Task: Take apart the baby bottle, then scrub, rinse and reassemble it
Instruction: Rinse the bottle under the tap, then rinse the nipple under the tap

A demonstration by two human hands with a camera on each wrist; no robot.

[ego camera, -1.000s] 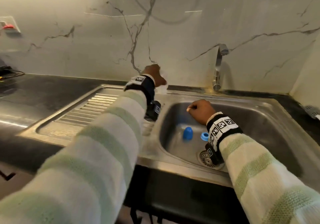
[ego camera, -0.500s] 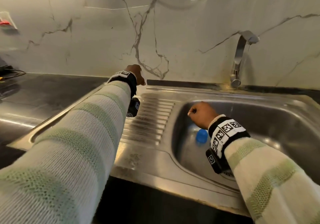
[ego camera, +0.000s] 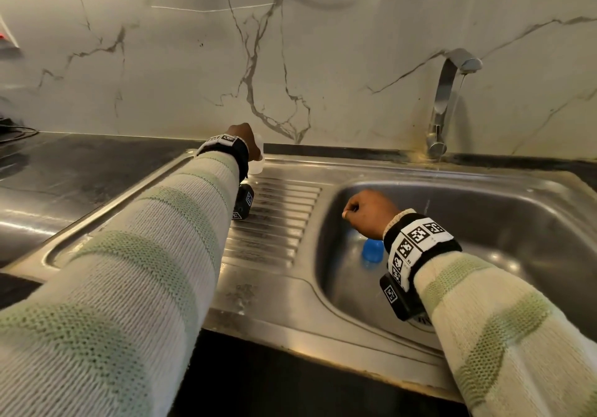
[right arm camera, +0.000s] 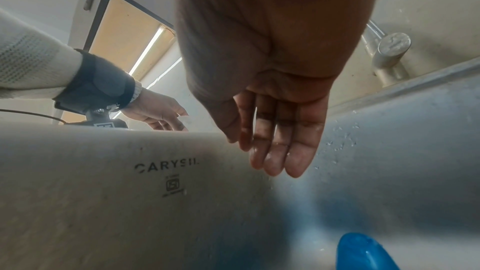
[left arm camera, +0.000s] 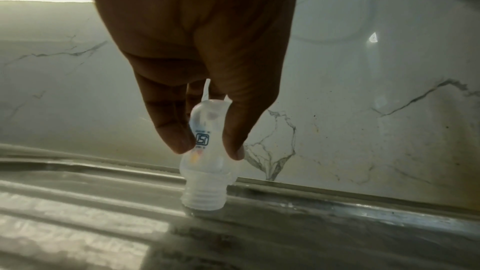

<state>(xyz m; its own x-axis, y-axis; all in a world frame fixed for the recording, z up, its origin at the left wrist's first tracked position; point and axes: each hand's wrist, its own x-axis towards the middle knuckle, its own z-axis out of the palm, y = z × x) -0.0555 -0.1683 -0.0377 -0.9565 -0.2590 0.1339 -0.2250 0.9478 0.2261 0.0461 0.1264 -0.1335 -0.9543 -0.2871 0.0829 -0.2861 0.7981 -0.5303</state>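
The clear baby bottle body point(left arm camera: 207, 151) stands upside down, its threaded neck on the back of the steel drainboard point(ego camera: 274, 223). My left hand point(left arm camera: 209, 147) pinches its sides from above between thumb and fingers. In the head view the hand point(ego camera: 242, 135) hides most of the bottle point(ego camera: 258, 160). My right hand point(ego camera: 368, 213) hangs over the sink basin point(ego camera: 484, 223) with relaxed, wet fingers point(right arm camera: 275, 151) and holds nothing. A blue cap point(ego camera: 373, 248) sits on the basin floor just below it, also seen low in the right wrist view point(right arm camera: 363, 254).
The faucet point(ego camera: 449, 100) rises at the back right of the basin against the marble wall. The drain point(ego camera: 423, 319) lies partly hidden under my right wrist. Dark countertop point(ego camera: 64, 174) extends to the left of the drainboard.
My left hand has carried the bottle left, from the basin's edge to the back of the drainboard, and set it neck down. The right hand has stayed over the basin.
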